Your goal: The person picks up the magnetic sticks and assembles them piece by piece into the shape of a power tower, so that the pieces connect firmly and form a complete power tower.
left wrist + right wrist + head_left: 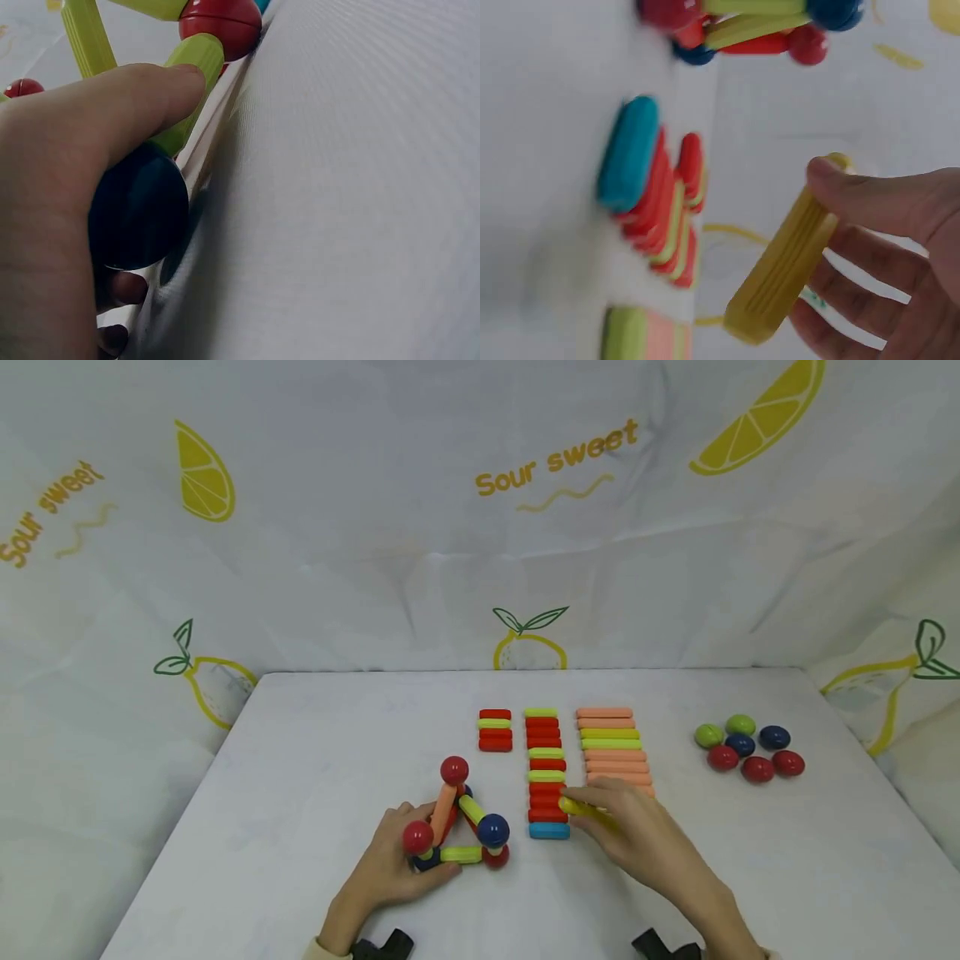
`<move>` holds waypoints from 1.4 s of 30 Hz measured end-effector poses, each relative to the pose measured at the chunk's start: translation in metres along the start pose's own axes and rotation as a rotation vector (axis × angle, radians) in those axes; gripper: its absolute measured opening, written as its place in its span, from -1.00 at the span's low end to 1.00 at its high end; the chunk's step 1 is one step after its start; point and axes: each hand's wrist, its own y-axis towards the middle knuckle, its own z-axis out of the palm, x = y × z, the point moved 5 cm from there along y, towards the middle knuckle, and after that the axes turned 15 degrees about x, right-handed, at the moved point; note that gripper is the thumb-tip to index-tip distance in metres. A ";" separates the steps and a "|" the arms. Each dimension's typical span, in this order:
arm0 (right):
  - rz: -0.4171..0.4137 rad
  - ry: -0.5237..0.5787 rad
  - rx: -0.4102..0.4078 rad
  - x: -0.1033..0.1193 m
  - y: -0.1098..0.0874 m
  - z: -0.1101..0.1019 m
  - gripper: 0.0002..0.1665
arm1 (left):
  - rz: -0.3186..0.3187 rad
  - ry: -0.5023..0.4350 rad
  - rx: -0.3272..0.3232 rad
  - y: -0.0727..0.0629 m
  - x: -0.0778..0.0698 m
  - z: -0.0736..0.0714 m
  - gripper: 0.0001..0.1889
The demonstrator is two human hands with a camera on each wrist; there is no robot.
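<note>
A ball-and-rod structure (461,855) stands on the table left of centre, its red and dark blue balls joined by yellow-green, orange and red rods. My left hand (393,857) grips its near left corner. In the left wrist view the thumb lies along a yellow-green rod (191,64), and other fingertips show past a dark blue ball (139,206). My right hand (645,839) pinches a yellow rod (780,270) between thumb and fingers, held over the table beside the column of short rods. One end of that rod sticks out free toward the structure in the head view.
A column of short red and yellow-green rods (544,743) ends in a blue rod (549,831). Left of it lies a smaller stack of short rods (495,734); right, longer orange and yellow rods (611,756). Loose green, blue and red balls (757,769) sit far right.
</note>
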 end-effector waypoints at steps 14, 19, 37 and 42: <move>-0.603 0.414 0.121 0.112 0.045 0.025 -0.67 | 0.151 0.080 -0.063 0.001 -0.001 0.000 -0.38; -0.501 0.361 0.213 0.102 0.053 0.044 -0.71 | 0.154 0.074 -0.066 0.002 0.000 0.000 -0.35; -0.392 -0.013 0.206 0.105 0.057 0.062 -0.70 | 0.088 0.057 -0.068 -0.002 0.001 -0.003 -0.28; -0.379 -0.033 0.169 0.107 0.058 0.064 -0.69 | 0.115 0.056 -0.081 -0.003 0.001 -0.004 -0.34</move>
